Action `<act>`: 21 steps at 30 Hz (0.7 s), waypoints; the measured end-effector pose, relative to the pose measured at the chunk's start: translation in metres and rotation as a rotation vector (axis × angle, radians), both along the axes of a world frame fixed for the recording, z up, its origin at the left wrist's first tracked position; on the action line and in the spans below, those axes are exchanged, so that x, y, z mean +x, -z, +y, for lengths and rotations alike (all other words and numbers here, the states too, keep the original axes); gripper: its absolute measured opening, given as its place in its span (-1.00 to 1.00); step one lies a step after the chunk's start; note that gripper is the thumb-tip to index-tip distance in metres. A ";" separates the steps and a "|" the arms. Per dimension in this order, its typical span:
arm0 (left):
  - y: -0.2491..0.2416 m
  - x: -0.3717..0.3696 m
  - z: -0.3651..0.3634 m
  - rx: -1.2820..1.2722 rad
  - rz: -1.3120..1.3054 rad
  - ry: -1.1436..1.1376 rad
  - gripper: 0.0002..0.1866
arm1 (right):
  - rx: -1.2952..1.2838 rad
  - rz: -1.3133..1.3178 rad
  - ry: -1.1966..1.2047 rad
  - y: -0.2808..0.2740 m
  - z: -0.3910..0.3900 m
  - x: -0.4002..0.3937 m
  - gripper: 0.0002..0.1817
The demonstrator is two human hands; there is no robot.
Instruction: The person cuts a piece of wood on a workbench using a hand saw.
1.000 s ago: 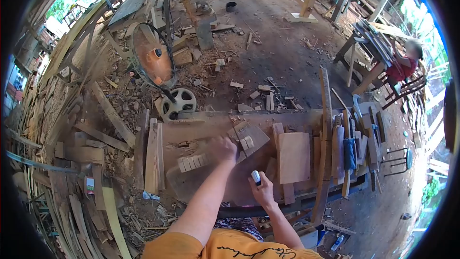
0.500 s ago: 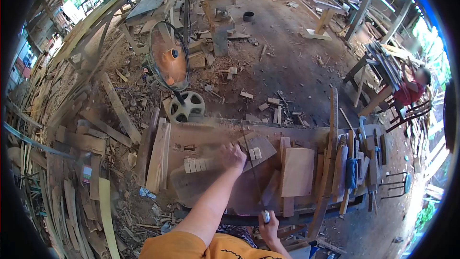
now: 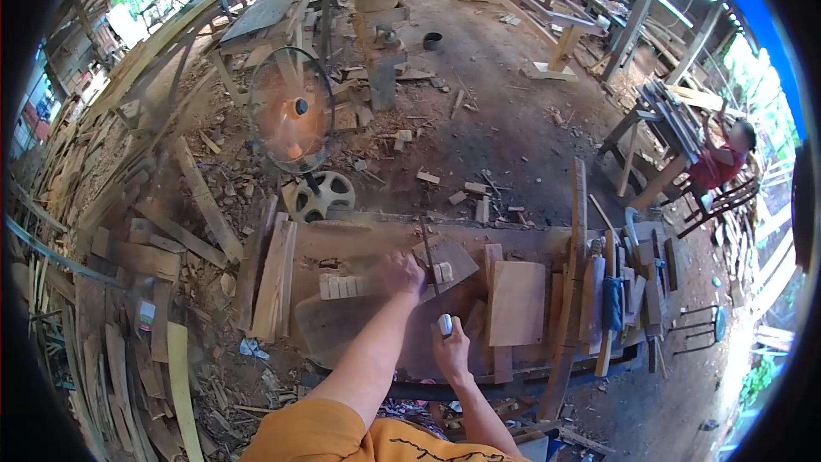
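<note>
My right hand [image 3: 451, 349] is closed around the pale handle of a long, thin-bladed handsaw [image 3: 430, 261], which points away from me over the bench. Just left of the blade, my left hand [image 3: 402, 274] presses down with its fingers curled on a piece of wood that it mostly covers; it is slightly blurred. A small pale wood block [image 3: 443, 272] shows to the right of the blade, on a flat brown board [image 3: 457, 258] lying at an angle. Several small pale blocks [image 3: 344, 287] stand in a row left of my left hand.
The workbench [image 3: 321, 248] also bears a square board [image 3: 517, 304], a long upright-looking plank [image 3: 569, 291] and several tools at the right. Behind it stands a fan [image 3: 295, 111]. Wood scraps cover the ground at left. A person in red [image 3: 718, 167] sits at the far right.
My right hand has pushed the saw forward, away from my body and slightly left. My left hand stays by the blade. The whole view has shifted slightly.
</note>
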State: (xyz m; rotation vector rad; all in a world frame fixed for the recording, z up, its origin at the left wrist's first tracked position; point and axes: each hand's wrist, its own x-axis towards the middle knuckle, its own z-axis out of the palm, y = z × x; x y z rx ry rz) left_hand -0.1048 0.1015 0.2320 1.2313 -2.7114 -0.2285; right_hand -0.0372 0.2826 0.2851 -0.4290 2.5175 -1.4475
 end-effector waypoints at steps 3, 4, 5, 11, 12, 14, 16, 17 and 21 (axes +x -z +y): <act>0.012 0.000 -0.004 -0.162 0.127 0.018 -0.75 | -0.025 -0.136 0.045 -0.031 -0.012 -0.002 -0.72; 0.029 0.000 -0.007 -0.280 0.189 0.041 -0.77 | 0.025 -0.131 0.049 -0.040 -0.013 -0.003 -0.69; 0.013 -0.001 -0.005 -0.148 0.131 0.034 -0.77 | 0.027 -0.124 0.040 -0.048 -0.014 -0.007 -0.69; -0.019 0.003 0.004 -0.105 0.139 0.037 -0.75 | 0.089 -0.171 0.003 -0.101 -0.016 -0.019 -0.68; -0.020 0.002 0.003 -0.114 0.137 0.035 -0.75 | 0.000 -0.085 0.008 -0.111 -0.013 -0.017 -0.70; -0.021 0.001 0.003 -0.054 0.057 0.022 -0.76 | -0.055 -0.029 0.053 -0.123 -0.003 -0.011 -0.71; -0.020 -0.001 0.007 -0.045 0.061 -0.005 -0.75 | -0.089 -0.057 0.084 -0.132 0.021 -0.005 -0.72; -0.018 0.002 0.014 -0.048 0.070 -0.041 -0.74 | -0.084 -0.014 0.087 -0.126 0.037 -0.003 -0.74; -0.013 0.017 0.023 -0.031 0.141 -0.026 -0.68 | -0.072 -0.121 0.262 -0.124 0.092 0.004 -0.76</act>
